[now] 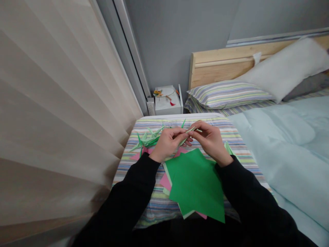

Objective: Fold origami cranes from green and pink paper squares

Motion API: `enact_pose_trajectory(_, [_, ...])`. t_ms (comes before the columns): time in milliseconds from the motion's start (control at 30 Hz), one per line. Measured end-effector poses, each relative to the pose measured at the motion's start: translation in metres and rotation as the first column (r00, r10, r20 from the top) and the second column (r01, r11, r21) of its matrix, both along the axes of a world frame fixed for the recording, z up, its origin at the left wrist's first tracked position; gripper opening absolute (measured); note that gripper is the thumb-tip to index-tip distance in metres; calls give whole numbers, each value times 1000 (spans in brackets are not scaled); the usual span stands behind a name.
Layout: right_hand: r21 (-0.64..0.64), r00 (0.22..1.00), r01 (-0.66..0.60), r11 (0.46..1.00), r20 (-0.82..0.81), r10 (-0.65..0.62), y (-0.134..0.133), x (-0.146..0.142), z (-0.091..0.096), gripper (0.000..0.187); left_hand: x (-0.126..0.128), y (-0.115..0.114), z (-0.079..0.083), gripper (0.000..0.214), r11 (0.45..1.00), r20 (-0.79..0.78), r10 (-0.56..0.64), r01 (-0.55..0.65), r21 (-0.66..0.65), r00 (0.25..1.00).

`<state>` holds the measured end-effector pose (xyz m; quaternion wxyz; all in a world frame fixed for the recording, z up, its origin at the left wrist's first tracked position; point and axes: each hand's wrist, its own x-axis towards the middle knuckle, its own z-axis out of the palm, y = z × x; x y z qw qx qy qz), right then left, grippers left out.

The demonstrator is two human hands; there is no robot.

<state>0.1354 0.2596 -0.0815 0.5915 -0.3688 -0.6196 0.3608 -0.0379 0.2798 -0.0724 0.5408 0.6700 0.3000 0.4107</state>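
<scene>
Well, along the far left hangs a pleated beige curtain (56, 103), and past it stands one white box (167, 104) with a red-tasselled ornament (161, 92) on its lid. On a striped quilt (185, 123) lies a tangled heap of pointed folded green paper pieces (149, 139), too overlapped to count exactly. The left hand (167, 144) and right hand (209, 140) are close together, each pinching one narrow folded green paper (188, 134), a slim pointed strip held between them above the quilt. Below the hands lies one loose stack of origami paper (195, 185): dark green sheets on top, a paler green edge beneath, and pink corners poking out; the exact sheet count is hidden. Just right of the right hand sits one more folded pale green piece (229, 149). Farther right are two visible pillows (227, 94) and a pale blue duvet (290, 154).
</scene>
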Motion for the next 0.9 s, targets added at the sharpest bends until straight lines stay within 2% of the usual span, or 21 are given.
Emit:
enact_pose_trajectory(233, [5,1000,-14,1000,-23,14,-3,0,2,15,0,0,-2,29,999,-21,-34,35,29,999])
enact_pose_trajectory(467, [-5,999,42,999,8,-42,-1,0,0,21,1,0,-3,29,999,-44,-27,29,30,999])
enact_pose_trajectory(600, [-8,991,118,993,65,-117,2,2,-2,28,1,1,-5,24,990,-124,43,-25,141,991])
enact_pose_trajectory(700, [5,991,130,991,28,-130,3,3,-4,19,1,0,-6,15,944,-151,194,-143,296,969])
enact_pose_trajectory(767, [53,989,146,988,-19,-145,3,2,-5,12,0,-1,-6,9,887,-139,311,-235,398,940])
enact_pose_trajectory(833, [151,981,193,970,-2,-195,2,2,-6,22,-1,0,-7,6,815,-151,409,-287,503,900])
enact_pose_trajectory(900, [293,960,223,930,98,-261,2,2,-6,20,-2,2,-9,8,747,-180,472,-283,601,863])
